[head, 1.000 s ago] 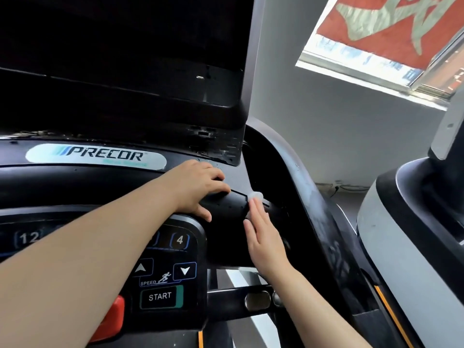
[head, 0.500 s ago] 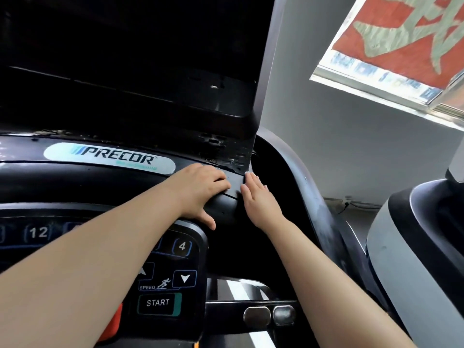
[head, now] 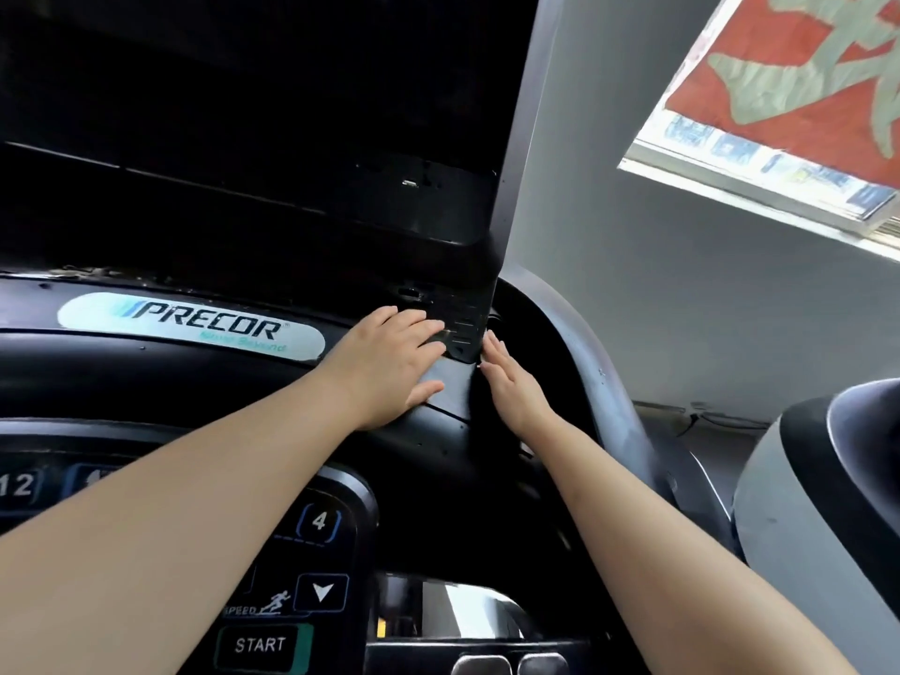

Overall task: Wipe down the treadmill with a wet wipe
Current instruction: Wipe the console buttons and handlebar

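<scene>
Both hands have travelled up the black moulded plastic treadmill console [head: 146, 382] over the last second. A second ago the right hand [head: 511, 382] lay lower on the rounded black shoulder, with a scrap of white wet wipe showing at its fingertips; now it sits higher, fingers straight and together, pressed edge-on against the right end of the console just beside the dark vented panel [head: 462, 328] under the black screen housing [head: 243, 138]. The wipe cannot be seen any more; I judge it is trapped under that palm, but the view does not prove it. The left hand [head: 389, 362] has also slid forward, from the shoulder to the flat ledge right of the silver oval PRECOR badge [head: 190, 326], fingers spread flat, bracing and holding nothing. The two hands are near each other, not touching. As I read it, the wiping has reached the top right corner, while the keypad with the START button [head: 260, 645] appears to wait.
</scene>
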Action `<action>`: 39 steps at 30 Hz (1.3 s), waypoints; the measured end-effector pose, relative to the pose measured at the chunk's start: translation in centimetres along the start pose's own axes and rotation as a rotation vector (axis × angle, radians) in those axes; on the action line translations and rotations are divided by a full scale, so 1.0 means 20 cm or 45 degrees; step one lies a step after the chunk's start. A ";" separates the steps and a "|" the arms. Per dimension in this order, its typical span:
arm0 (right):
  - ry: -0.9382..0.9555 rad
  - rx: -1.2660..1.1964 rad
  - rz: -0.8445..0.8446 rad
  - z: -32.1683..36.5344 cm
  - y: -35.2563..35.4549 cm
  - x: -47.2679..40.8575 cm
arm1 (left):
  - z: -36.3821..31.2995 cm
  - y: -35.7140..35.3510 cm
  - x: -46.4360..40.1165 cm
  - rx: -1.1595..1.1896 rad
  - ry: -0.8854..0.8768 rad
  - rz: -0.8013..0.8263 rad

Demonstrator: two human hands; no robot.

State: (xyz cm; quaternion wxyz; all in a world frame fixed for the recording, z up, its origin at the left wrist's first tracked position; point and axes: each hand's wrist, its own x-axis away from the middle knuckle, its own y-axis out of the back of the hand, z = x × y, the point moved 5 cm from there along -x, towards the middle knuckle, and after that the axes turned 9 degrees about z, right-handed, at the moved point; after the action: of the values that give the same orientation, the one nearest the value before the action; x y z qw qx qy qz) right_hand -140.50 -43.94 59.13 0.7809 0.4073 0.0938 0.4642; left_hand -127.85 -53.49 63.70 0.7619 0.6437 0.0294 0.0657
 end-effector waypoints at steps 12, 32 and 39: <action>0.145 0.236 0.089 0.04 0.18 -0.27 | 0.00 -0.06 -0.02 0.067 -0.038 -0.195; 0.085 0.330 -0.066 -0.01 0.15 -0.33 | 0.01 -0.09 -0.03 0.056 0.003 -0.286; 0.083 0.157 -0.126 0.06 0.07 -0.06 | 0.01 -0.08 -0.03 0.025 0.016 -0.268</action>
State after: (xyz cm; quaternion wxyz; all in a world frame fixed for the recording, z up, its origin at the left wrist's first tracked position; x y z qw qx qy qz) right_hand -141.49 -45.12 60.64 0.7728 0.4341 0.1676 0.4315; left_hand -128.38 -54.08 62.12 0.7581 0.6439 0.1025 -0.0111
